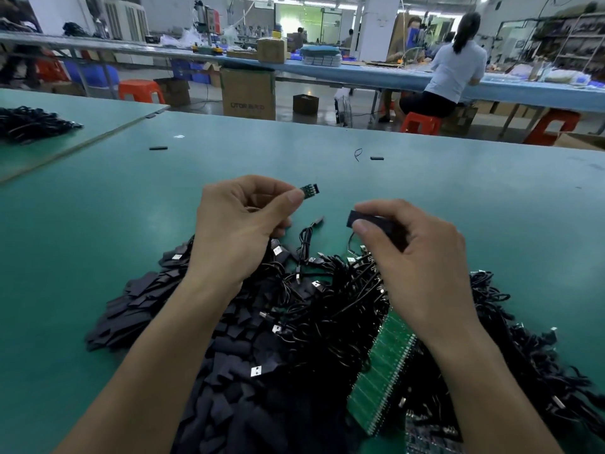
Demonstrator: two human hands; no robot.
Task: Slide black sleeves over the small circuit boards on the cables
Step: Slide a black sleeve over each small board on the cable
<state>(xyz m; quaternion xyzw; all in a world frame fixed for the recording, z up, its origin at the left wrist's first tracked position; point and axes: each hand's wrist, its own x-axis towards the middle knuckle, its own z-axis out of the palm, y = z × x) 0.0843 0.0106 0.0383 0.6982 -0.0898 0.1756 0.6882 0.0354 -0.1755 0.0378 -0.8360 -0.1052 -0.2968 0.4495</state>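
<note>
Left hand [242,221] pinches small circuit board [310,189] above green table [98,224]; right hand [412,247] grips black sleeve [363,219] just beside it, not touching; cable pile [327,306] below.

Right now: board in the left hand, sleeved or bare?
Bare. The small circuit board shows its green face beyond the fingertips of the left hand; the black sleeve is apart, pinched in the right hand.

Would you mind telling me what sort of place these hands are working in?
Probably an electronics assembly workshop: a long blue workbench with a seated worker in a white shirt, a heap of black USB cables and a green panel of circuit boards.
</note>
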